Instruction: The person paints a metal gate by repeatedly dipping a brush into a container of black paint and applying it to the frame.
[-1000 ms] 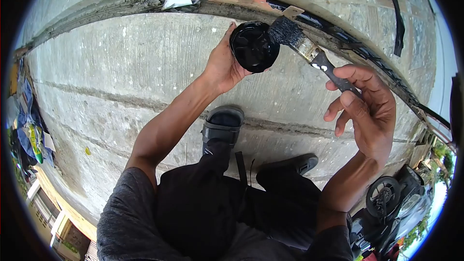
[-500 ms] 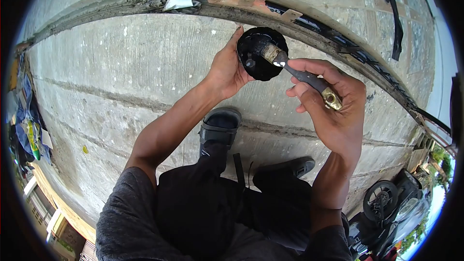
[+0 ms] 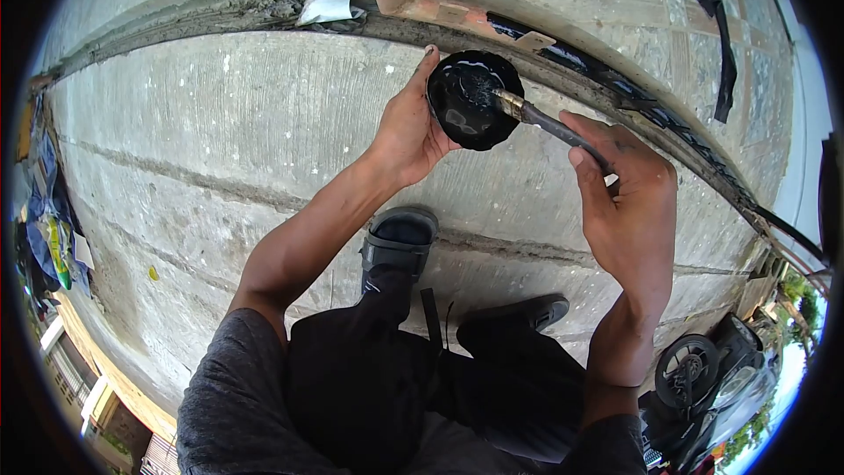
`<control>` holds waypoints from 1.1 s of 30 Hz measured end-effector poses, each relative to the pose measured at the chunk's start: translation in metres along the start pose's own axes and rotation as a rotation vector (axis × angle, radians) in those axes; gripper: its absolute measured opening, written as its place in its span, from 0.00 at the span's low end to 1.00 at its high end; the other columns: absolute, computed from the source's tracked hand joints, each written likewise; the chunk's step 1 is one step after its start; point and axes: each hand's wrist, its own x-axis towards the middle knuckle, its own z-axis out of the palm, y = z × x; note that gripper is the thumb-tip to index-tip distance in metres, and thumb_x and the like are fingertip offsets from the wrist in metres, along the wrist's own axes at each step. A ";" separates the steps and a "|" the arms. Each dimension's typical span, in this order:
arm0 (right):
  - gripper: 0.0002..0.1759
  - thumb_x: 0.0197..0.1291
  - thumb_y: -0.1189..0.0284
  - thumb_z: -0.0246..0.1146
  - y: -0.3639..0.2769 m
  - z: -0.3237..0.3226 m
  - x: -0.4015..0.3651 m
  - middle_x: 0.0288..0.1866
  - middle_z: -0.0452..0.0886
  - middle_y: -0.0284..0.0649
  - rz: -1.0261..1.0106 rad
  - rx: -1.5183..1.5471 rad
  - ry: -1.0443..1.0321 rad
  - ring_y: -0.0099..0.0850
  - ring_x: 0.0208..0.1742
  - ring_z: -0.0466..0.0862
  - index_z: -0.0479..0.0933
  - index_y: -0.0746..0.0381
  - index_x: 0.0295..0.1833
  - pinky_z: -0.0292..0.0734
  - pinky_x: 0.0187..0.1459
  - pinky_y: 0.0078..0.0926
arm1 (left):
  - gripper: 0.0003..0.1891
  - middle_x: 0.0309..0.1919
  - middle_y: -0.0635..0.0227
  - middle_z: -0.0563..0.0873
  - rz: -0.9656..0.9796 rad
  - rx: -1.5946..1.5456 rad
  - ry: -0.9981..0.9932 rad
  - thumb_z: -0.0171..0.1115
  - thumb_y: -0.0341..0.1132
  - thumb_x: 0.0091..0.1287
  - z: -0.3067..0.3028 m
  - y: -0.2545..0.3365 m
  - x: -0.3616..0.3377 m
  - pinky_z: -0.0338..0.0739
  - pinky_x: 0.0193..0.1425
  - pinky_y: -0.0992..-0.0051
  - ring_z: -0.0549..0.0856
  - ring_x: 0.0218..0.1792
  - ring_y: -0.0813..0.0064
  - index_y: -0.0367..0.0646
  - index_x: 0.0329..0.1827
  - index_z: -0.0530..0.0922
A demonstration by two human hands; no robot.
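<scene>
1. The left hand (image 3: 409, 127) is wrapped round the side of a small black tub (image 3: 466, 105), holding it up with its open mouth showing glossy black liquid.
2. The right hand (image 3: 629, 211) is closed on the dark handle of a paintbrush (image 3: 545, 121). Its bristle end is dipped into the tub.
3. Below the left hand, a sandal (image 3: 400, 242) rests on the concrete floor (image 3: 220, 123).
4. A scrap of white paper (image 3: 327, 7) lies beyond the left hand, and a motorbike (image 3: 703, 369) stands below the right.

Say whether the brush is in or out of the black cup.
In: the brush has its head sunk inside the black cup; only ferrule and handle show.
</scene>
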 end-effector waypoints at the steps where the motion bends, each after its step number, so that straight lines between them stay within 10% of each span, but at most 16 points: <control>1: 0.16 0.58 0.84 0.64 -0.002 -0.002 0.000 0.34 0.83 0.44 0.055 0.022 -0.005 0.20 0.30 0.81 0.82 0.63 0.53 0.74 0.28 0.20 | 0.29 0.50 0.59 0.85 -0.004 -0.005 -0.014 0.30 0.53 0.79 -0.001 0.000 0.002 0.89 0.47 0.70 0.88 0.46 0.70 0.38 0.64 0.69; 13: 0.15 0.56 0.83 0.68 0.061 0.023 -0.006 0.40 0.86 0.46 0.223 1.011 0.092 0.34 0.36 0.89 0.83 0.68 0.50 0.83 0.26 0.19 | 0.30 0.53 0.59 0.84 -0.026 -0.036 -0.079 0.27 0.53 0.80 0.001 0.010 0.005 0.88 0.51 0.68 0.86 0.51 0.68 0.40 0.65 0.69; 33: 0.14 0.61 0.81 0.64 0.061 0.035 -0.015 0.34 0.84 0.43 0.236 1.119 0.108 0.30 0.29 0.87 0.79 0.71 0.53 0.80 0.22 0.17 | 0.28 0.55 0.57 0.82 -0.086 -0.107 -0.050 0.33 0.54 0.78 -0.006 0.005 0.010 0.89 0.51 0.60 0.86 0.51 0.66 0.41 0.66 0.69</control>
